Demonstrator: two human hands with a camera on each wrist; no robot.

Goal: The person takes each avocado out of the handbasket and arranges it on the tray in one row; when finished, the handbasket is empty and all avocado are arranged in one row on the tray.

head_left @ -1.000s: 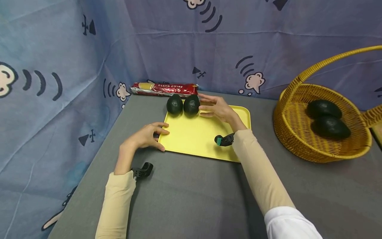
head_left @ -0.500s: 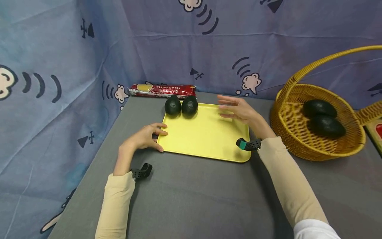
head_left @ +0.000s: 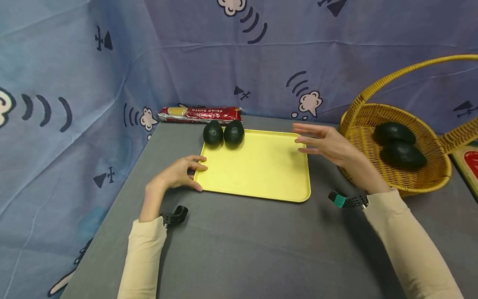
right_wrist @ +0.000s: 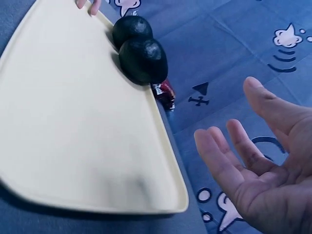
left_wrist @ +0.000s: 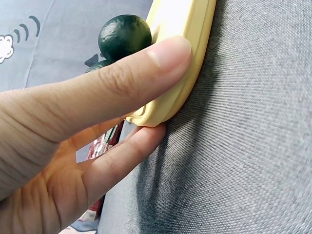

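Observation:
A yellow tray point(head_left: 257, 166) lies on the grey table. My left hand point(head_left: 175, 173) grips its near left corner; in the left wrist view the thumb point(left_wrist: 141, 66) lies across the rim and a finger touches the corner. Two dark green avocados, one left point(head_left: 213, 133) and one right point(head_left: 234, 133), stand side by side at the tray's far left corner. Over the tray's far right corner my right hand point(head_left: 330, 144) hovers with fingers spread and nothing held. The right wrist view shows this right hand point(right_wrist: 263, 180) apart from the tray.
A yellow wicker basket point(head_left: 364, 139) with a tall handle stands at the right, two avocados point(head_left: 403, 155) inside. Behind the tray lies a long red packet point(head_left: 201, 115). Part of a box point(head_left: 468, 166) shows at the right edge. A patterned blue cloth point(head_left: 209, 70) hangs behind and left.
My right hand has moved away from the avocados, rightward across the tray to its far right corner. The left hand has stayed on the tray's corner. The view has turned slightly right.

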